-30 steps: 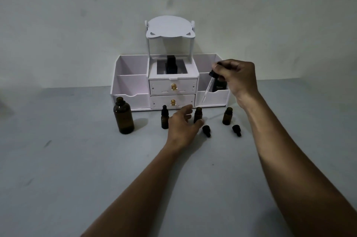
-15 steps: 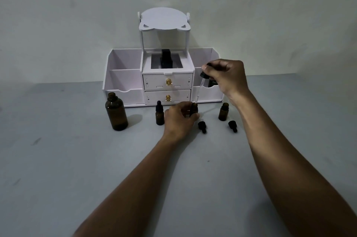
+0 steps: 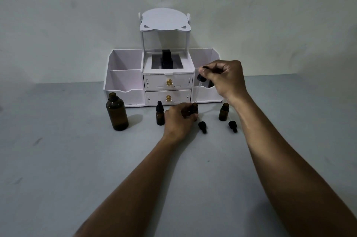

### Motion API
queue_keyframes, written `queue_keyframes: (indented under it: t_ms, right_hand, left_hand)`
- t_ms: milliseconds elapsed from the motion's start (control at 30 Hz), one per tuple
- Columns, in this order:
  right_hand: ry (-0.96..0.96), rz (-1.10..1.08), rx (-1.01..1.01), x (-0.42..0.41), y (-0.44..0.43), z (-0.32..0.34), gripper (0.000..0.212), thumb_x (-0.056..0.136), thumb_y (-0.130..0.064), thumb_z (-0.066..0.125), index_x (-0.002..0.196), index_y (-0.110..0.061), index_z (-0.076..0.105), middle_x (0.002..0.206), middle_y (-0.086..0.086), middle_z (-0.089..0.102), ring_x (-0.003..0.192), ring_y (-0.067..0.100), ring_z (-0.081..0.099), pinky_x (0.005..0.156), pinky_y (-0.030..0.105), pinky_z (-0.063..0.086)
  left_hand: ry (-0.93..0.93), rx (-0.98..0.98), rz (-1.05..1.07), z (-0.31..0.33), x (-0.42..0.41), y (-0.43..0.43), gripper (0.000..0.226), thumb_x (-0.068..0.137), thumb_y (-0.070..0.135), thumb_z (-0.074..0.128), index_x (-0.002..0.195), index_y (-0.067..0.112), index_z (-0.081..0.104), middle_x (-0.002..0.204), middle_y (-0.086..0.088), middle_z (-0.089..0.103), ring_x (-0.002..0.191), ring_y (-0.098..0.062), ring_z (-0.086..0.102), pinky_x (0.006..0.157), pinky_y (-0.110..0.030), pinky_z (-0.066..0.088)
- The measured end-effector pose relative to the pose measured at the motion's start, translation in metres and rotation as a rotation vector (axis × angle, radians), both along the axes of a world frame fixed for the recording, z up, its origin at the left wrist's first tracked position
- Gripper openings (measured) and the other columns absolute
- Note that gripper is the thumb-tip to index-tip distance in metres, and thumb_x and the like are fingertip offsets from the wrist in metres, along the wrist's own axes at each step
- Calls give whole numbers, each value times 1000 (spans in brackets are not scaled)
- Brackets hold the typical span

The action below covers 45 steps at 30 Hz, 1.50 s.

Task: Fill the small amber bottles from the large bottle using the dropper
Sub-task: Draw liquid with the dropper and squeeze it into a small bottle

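Our left hand (image 3: pixel 179 118) is wrapped round the small open amber glass bottle (image 3: pixel 194 108) in the middle of the row, near the far edge of the grey desk (image 3: pixel 58 169). Our right hand (image 3: pixel 225 80) is above it, a little to the right, and pinches the black rubber top of the clear glass dropper (image 3: pixel 200 78). The dropper points down, leaning a bit, with its thin end at the bottle's mouth. We think the right hand must squeeze next while the left keeps the bottle steady. The big amber glass bottle (image 3: pixel 117 112) stands well apart, toward the left edge. We cannot tell if the tip is inside the mouth or just over it. The tube is see-through and the light is dim, so we see no liquid in it.
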State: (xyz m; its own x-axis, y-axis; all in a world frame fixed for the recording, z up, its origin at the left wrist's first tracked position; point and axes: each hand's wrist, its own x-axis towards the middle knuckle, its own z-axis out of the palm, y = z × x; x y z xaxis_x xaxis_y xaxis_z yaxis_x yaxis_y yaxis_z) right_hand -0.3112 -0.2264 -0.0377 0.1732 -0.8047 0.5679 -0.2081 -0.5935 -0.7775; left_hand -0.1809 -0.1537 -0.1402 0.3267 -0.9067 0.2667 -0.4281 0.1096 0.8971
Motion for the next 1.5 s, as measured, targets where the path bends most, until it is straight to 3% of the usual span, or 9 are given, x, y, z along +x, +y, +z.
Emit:
queue_keyframes:
  t_ms: [433, 600, 733, 867, 1033, 1167, 1267, 1367, 1500]
  right_hand:
    - [-1, 7, 77, 0, -1, -1, 15, 78, -18, 83, 90, -9, 81, 81, 5, 78, 78, 22, 76, 77, 45, 63]
    - [-34, 30, 88, -1, 6, 8, 14, 78, -18, 83, 89, -9, 80, 81, 7, 78, 79, 25, 76, 77, 46, 62]
    - [-99, 24, 35, 0, 16, 22, 14, 79, -16, 82, 91, -8, 80, 81, 3, 77, 72, 13, 74, 75, 31, 61]
    - [-215, 76, -9, 10, 31, 38, 9, 80, -13, 81, 88, -9, 79, 72, -6, 76, 66, 10, 73, 68, 21, 56]
    - [-332, 174, 1, 48, 52, 51, 2, 80, -18, 81, 80, -19, 79, 75, 3, 77, 78, 33, 74, 78, 39, 62]
    - [-403, 230, 53, 90, 66, 49, 4, 81, -13, 81, 83, -15, 78, 71, -3, 76, 72, 18, 72, 74, 34, 61]
    - [-427, 264, 106, 118, 76, 44, 7, 82, -9, 80, 81, -15, 77, 70, -5, 76, 72, 17, 72, 79, 44, 62]
    - [-401, 274, 118, 135, 79, 37, 8, 82, -8, 79, 82, -16, 77, 69, -6, 76, 72, 16, 73, 83, 46, 62]
    - [-378, 264, 121, 145, 74, 26, 5, 83, -11, 79, 85, -16, 78, 77, 0, 77, 83, 33, 75, 85, 51, 60]
  left_hand:
    - [-8, 5, 0, -3, 2, -1, 38, 84, 12, 77, 121, 16, 72, 109, 0, 76, 98, -9, 71, 99, -29, 55]
    - [14, 37, -22, -1, 3, 4, 54, 83, 20, 80, 134, 17, 62, 122, -1, 71, 108, -12, 67, 102, -31, 53]
    - [15, 44, -46, 8, 8, 27, 58, 86, 28, 77, 140, 20, 56, 128, -2, 66, 111, -13, 63, 97, -25, 52]
    - [-61, 11, -42, 20, 27, 59, 54, 86, 33, 77, 136, 27, 57, 122, 7, 67, 97, -3, 65, 80, -11, 52]
    - [-46, -261, 117, 40, 73, 99, 38, 87, 17, 77, 123, 21, 67, 104, 6, 73, 83, -3, 70, 68, -13, 54]
    - [-4, -408, 388, 43, 120, 116, 27, 87, 12, 75, 112, 21, 69, 93, 5, 73, 79, -9, 69, 65, -16, 53]
    - [44, -355, 453, 36, 154, 118, 38, 85, 20, 77, 121, 24, 64, 104, 7, 71, 93, -8, 68, 71, -17, 53]
    - [114, -215, 347, 25, 177, 115, 59, 80, 30, 80, 134, 22, 58, 120, 4, 68, 108, -11, 66, 81, -22, 54]
    - [178, -92, 207, 14, 186, 109, 75, 66, 38, 80, 136, 18, 60, 124, 1, 68, 112, -14, 67, 90, -25, 55]
